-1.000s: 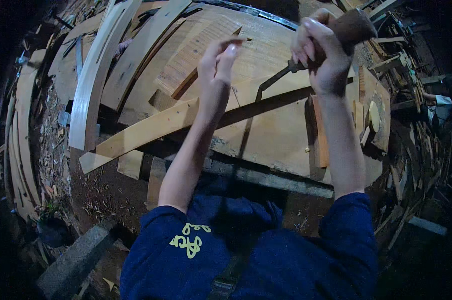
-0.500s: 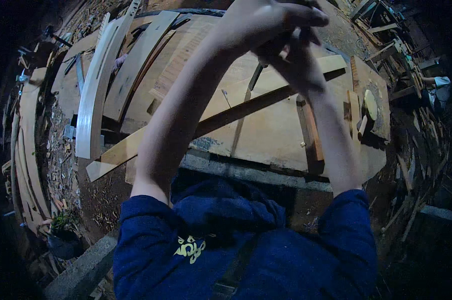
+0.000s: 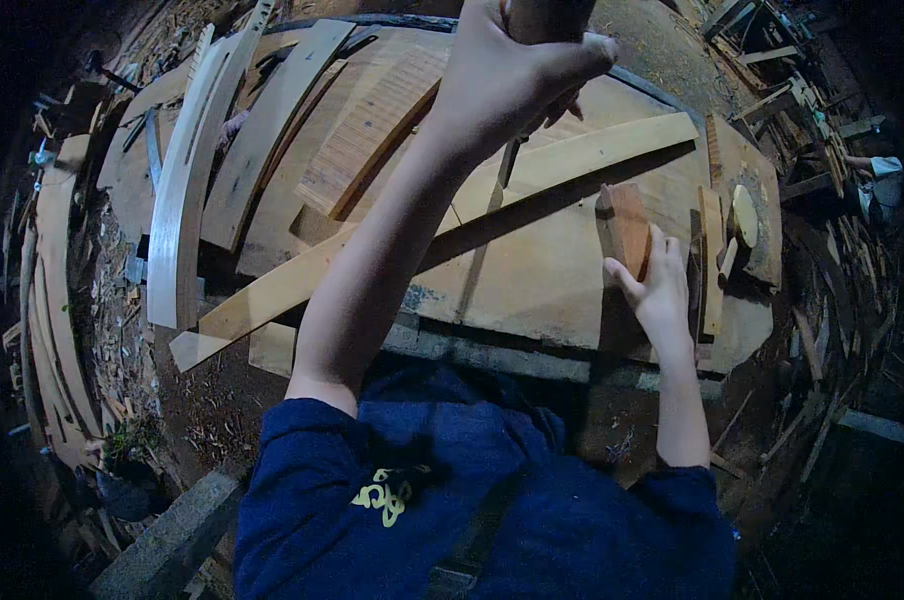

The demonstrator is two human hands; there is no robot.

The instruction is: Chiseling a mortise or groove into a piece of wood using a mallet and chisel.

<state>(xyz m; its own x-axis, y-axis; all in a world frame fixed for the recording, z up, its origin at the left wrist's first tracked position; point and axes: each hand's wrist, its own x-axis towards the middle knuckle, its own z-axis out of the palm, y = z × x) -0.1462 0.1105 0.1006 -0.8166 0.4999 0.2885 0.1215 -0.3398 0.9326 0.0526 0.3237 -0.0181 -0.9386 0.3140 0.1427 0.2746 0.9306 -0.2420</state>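
My left hand (image 3: 517, 75) is raised at the top middle, fingers wrapped round what looks like a chisel (image 3: 509, 163). Its dark, narrow blade points down at a long pale plank (image 3: 572, 155), and a brown handle end shows above the fist. Whether the tip touches the wood I cannot tell. The plank lies slantwise over the worktable (image 3: 542, 270), and a thin dark mark crosses it near my forearm. At the right, my right hand (image 3: 664, 285) closes round the near end of a reddish-brown wooden block (image 3: 627, 222), thumb on its left side, fingers on its right.
A thick board (image 3: 372, 130) lies beyond my left forearm. Further left are a bright pale plank (image 3: 177, 240) and a grey board (image 3: 282, 125). A narrow strip (image 3: 710, 260) and a round yellowish piece (image 3: 744, 215) lie at the right. Scrap wood surrounds the table.
My right hand has come away from my left, down to the right, and taken hold of the wooden block. The block's far end is now lifted or turned. My left hand stays high.
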